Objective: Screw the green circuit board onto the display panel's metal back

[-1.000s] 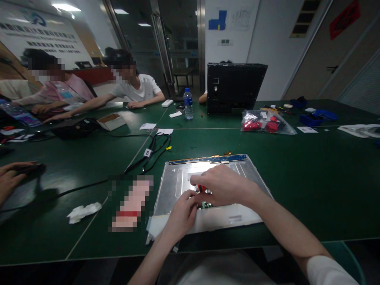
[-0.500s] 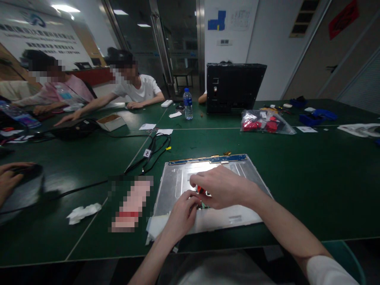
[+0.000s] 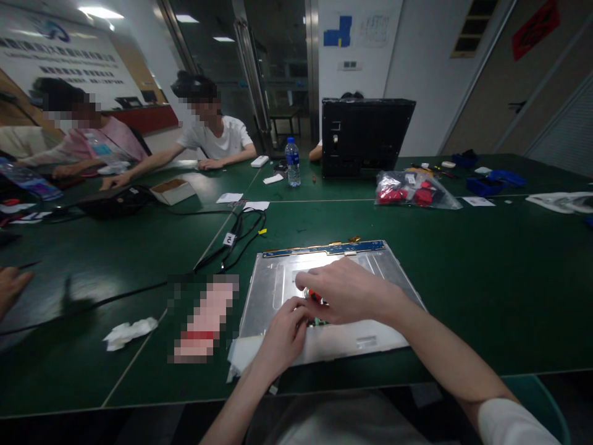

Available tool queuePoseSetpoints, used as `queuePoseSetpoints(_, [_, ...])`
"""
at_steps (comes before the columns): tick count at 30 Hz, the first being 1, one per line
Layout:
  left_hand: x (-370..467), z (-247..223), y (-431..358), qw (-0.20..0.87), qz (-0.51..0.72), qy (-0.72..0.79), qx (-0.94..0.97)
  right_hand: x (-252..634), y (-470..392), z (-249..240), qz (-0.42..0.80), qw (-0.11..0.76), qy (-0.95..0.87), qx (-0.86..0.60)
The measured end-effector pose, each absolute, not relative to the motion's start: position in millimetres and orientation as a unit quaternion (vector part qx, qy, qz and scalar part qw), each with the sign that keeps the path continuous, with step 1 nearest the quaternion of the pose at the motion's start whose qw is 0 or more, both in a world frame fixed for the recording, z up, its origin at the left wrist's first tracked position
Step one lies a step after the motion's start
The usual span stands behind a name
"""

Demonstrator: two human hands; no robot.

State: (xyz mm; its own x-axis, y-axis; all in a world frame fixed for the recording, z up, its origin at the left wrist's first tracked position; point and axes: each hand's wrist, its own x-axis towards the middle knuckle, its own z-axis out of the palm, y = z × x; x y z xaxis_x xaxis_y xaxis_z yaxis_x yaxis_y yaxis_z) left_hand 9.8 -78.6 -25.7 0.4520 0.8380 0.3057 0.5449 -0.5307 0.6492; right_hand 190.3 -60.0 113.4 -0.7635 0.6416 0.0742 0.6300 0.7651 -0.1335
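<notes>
A silver display panel [image 3: 266,281] lies face down before me, with a blue circuit strip [image 3: 319,248] along its far edge. My right hand [image 3: 345,290] is closed over the panel's middle, gripping what looks like a screwdriver [image 3: 315,297]; only part of its red-and-black handle shows between the fingers. My left hand [image 3: 290,324] rests on the panel beside it, fingers bent and pressed together at the right fingertips. Whatever they pinch is hidden. Just under both hands a bit of green circuit board [image 3: 319,321] shows. A whitish band [image 3: 343,340] covers the panel's near edge.
Black cables [image 3: 236,238] run left of the panel, near crumpled tissue [image 3: 130,332] and a blurred pink item [image 3: 208,318]. Farther back stand a water bottle [image 3: 293,164], a black monitor-like case [image 3: 365,139] and a bag of red parts [image 3: 412,189]. Co-workers sit at left.
At the left edge, a co-worker's hand and the dark object under it have drawn away left. Another co-worker's outstretched hand has shifted right. My own hands have barely moved.
</notes>
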Motion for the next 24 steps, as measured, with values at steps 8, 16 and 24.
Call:
queuePoseSetpoints(8, [9.7,-27.5,-78.6,0.226,0.298,0.431,0.821,188.5,-58.4,112.7,0.032,0.051,-0.931,-0.359])
queuePoseSetpoints(16, [9.0,-27.2,-78.5,0.233,0.300,0.427,0.820,189.3,-58.7,110.8,0.026,0.068,-0.936,-0.345])
queuePoseSetpoints(24, [8.0,-29.7,-78.3,0.234,0.300,0.428,0.820,188.8,-57.8,112.5,0.040,0.064,-0.933,-0.351])
